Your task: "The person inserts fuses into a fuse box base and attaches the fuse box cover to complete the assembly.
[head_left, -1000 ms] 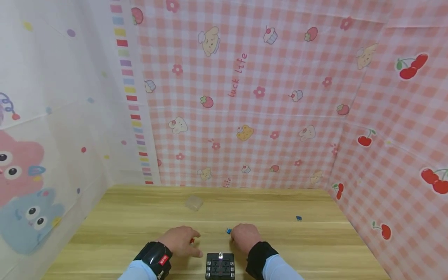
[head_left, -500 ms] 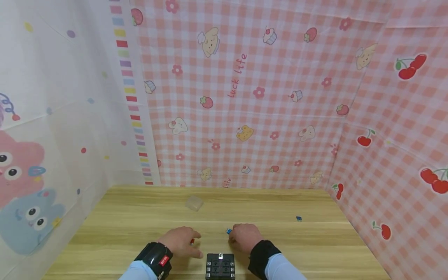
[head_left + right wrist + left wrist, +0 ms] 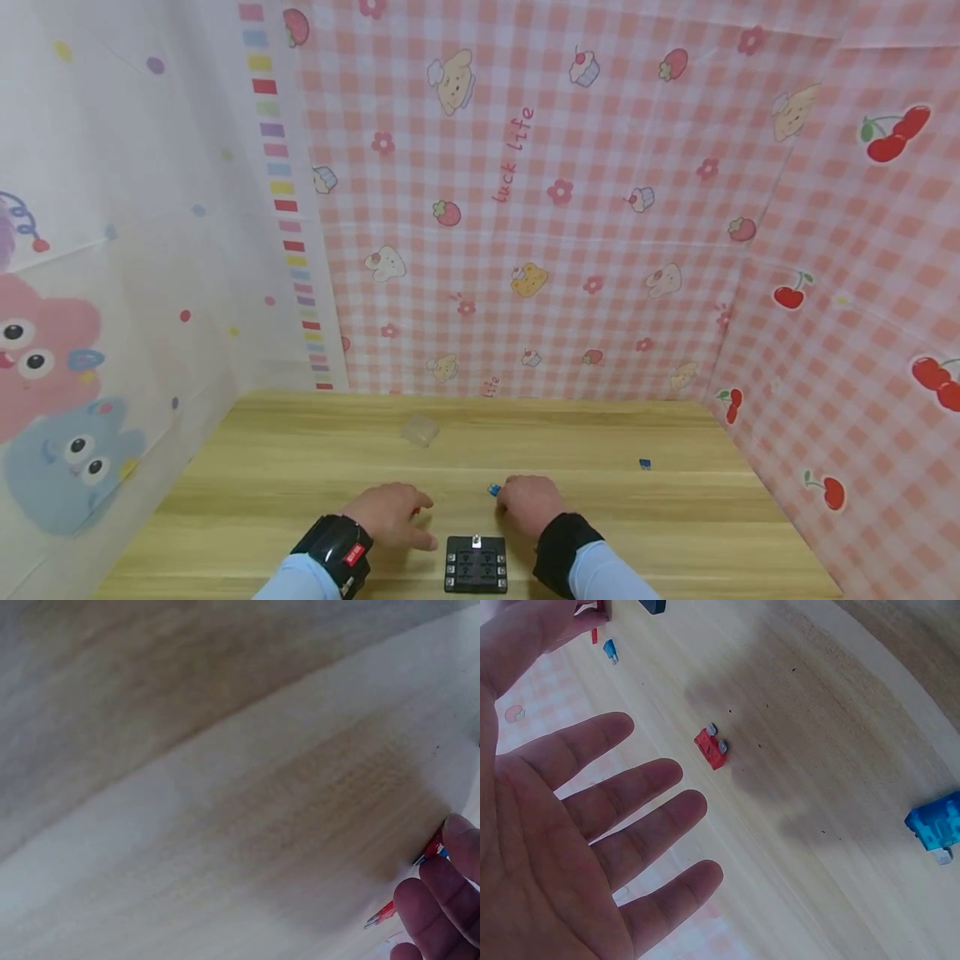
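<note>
My left hand (image 3: 390,517) is held over the table with its fingers spread and nothing in its grasp. In the left wrist view a red blade fuse (image 3: 710,748) lies beyond its fingertips, and part of a blue blade fuse (image 3: 936,823) shows at the right edge. My right hand (image 3: 530,506) pinches a red blade fuse (image 3: 430,847) between thumb and fingers; the head view hides that fuse. Close beside this hand lies a blue blade fuse (image 3: 494,490). Between and nearer than the hands sits a black fuse block (image 3: 477,565) with metal screw terminals along its sides.
Towards the back of the wooden table (image 3: 315,433) lies a clear plastic piece (image 3: 420,430). Another blue fuse (image 3: 645,464) lies far to the right. Patterned cloth walls (image 3: 525,317) enclose the table at the back and both sides.
The head view has shifted slightly, so everything sits a little higher in it. Both hands stay nearly in place, the left still spread and the right still by the blue fuse.
</note>
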Tool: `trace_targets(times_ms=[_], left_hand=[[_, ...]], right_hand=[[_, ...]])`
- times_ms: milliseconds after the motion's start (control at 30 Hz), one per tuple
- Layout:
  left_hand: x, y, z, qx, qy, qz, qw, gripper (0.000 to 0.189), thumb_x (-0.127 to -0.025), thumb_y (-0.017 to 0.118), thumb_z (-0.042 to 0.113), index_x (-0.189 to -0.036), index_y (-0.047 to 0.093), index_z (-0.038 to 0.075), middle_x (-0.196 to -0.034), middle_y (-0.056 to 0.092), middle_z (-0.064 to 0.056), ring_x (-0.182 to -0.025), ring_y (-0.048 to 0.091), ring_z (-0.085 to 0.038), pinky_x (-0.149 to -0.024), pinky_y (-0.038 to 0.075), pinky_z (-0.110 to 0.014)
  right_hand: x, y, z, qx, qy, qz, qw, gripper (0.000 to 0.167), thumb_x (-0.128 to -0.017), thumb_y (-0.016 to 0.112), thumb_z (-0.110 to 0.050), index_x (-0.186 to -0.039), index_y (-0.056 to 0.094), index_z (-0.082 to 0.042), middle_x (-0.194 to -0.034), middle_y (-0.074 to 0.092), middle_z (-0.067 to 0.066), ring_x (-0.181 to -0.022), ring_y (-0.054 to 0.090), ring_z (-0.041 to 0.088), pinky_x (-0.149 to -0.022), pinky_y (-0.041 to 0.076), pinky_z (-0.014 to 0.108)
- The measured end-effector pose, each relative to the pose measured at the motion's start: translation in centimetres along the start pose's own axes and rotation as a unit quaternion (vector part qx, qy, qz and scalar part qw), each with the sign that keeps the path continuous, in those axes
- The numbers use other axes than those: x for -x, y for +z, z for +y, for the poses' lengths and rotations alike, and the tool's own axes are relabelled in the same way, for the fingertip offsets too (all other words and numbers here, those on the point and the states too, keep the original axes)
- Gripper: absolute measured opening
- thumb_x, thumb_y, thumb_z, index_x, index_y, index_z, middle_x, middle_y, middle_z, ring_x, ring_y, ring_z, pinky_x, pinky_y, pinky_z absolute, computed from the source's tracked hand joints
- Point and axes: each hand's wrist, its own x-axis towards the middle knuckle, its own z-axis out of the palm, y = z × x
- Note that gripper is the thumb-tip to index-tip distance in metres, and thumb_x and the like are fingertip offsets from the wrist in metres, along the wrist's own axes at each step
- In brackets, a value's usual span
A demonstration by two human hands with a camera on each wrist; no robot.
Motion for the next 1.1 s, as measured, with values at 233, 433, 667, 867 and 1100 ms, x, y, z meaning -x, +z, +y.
trace_targets(times_ms=[233, 433, 667, 867, 1100], left_hand=[[0.05, -0.11, 0.22, -0.003, -0.002, -0.001, 1.0000, 0.059, -0.080, 0.078, 0.047, -0.123, 0.067, 0.008, -0.099, 0.067, -0.004, -0.087, 0.059, -0.019, -0.083, 0.049, -0.046], [-0.01, -0.24, 0.45, -0.002, -0.006, 0.002, 1.0000, 0.059, -0.079, 0.079, 0.046, -0.123, 0.068, 0.008, -0.098, 0.067, -0.004, -0.086, 0.059, -0.019, -0.082, 0.049, -0.045], [0.10, -0.31, 0.76, -0.012, -0.006, -0.001, 0.9999, 0.058, -0.080, 0.078, 0.047, -0.122, 0.068, 0.009, -0.107, 0.068, -0.007, -0.099, 0.062, -0.026, -0.090, 0.048, -0.049], [-0.01, -0.12, 0.57, -0.017, -0.001, 0.000, 0.9999, 0.058, -0.080, 0.078, 0.047, -0.122, 0.068, 0.009, -0.104, 0.068, -0.007, -0.096, 0.062, -0.024, -0.088, 0.048, -0.048], [0.02, -0.15, 0.67, -0.013, -0.001, -0.002, 0.9999, 0.059, -0.080, 0.077, 0.048, -0.123, 0.067, 0.009, -0.104, 0.068, -0.006, -0.096, 0.062, -0.023, -0.088, 0.048, -0.047]], right_hand=[[0.09, 0.37, 0.53, -0.034, 0.029, -0.011, 0.9990, 0.009, -0.083, 0.078, -0.019, -0.075, 0.073, -0.018, -0.069, 0.059, -0.008, -0.060, 0.050, 0.009, -0.058, 0.042, 0.028], [0.25, 0.13, 0.90, -0.047, 0.033, -0.012, 0.9983, 0.012, -0.083, 0.079, -0.026, -0.075, 0.073, -0.018, -0.067, 0.055, -0.010, -0.059, 0.045, 0.008, -0.057, 0.039, 0.027], [0.33, 0.02, 0.76, -0.029, 0.018, -0.015, 0.9993, 0.004, -0.083, 0.078, -0.014, -0.082, 0.077, -0.017, -0.076, 0.066, -0.007, -0.067, 0.058, 0.008, -0.065, 0.049, 0.029], [0.28, 0.41, 0.72, -0.029, 0.032, -0.005, 0.9990, 0.012, -0.083, 0.075, -0.013, -0.073, 0.073, -0.018, -0.070, 0.064, -0.008, -0.063, 0.055, 0.008, -0.061, 0.047, 0.029], [0.33, 0.09, 0.88, -0.061, 0.039, -0.012, 0.9973, 0.010, -0.084, 0.076, -0.018, -0.075, 0.073, -0.016, -0.069, 0.055, -0.007, -0.059, 0.046, 0.010, -0.057, 0.041, 0.028]])
